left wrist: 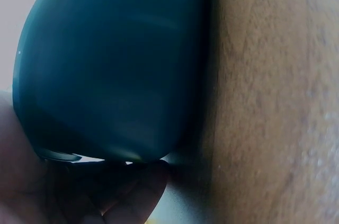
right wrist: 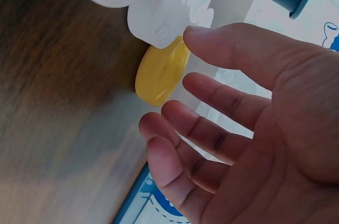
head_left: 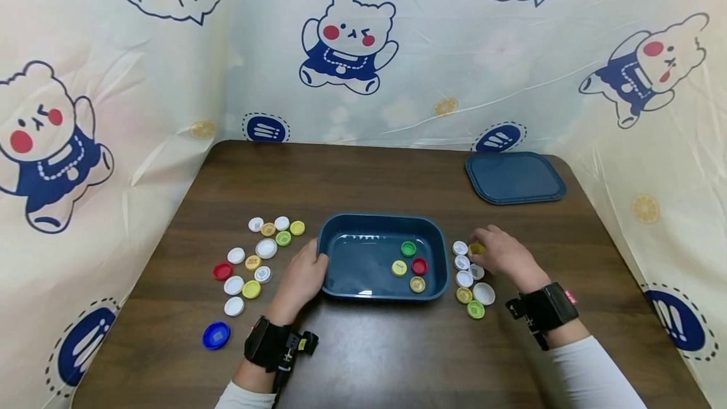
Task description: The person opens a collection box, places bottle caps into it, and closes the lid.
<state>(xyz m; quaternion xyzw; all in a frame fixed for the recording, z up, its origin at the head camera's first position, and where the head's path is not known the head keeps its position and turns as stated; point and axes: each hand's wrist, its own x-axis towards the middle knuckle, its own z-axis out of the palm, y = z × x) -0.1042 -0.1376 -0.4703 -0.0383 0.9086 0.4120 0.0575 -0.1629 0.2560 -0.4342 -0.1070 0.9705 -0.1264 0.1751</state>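
Cap in yellow (right wrist: 160, 75) lies on the bench (head_left: 369, 358) right of the tray (head_left: 358, 267), close against white caps (right wrist: 157, 23). The right hand (head_left: 501, 254) is at it, thumb and fingers parted and loosely bent, with no hold evident. A tidy pinch would want thumb and forefinger on opposite edges, leaving the white caps undisturbed. The left hand (head_left: 301, 276) grips the tray's left end, a sensible way to steady it. Four caps (head_left: 419, 266) lie inside the tray, other caps (head_left: 266, 248) left of it.
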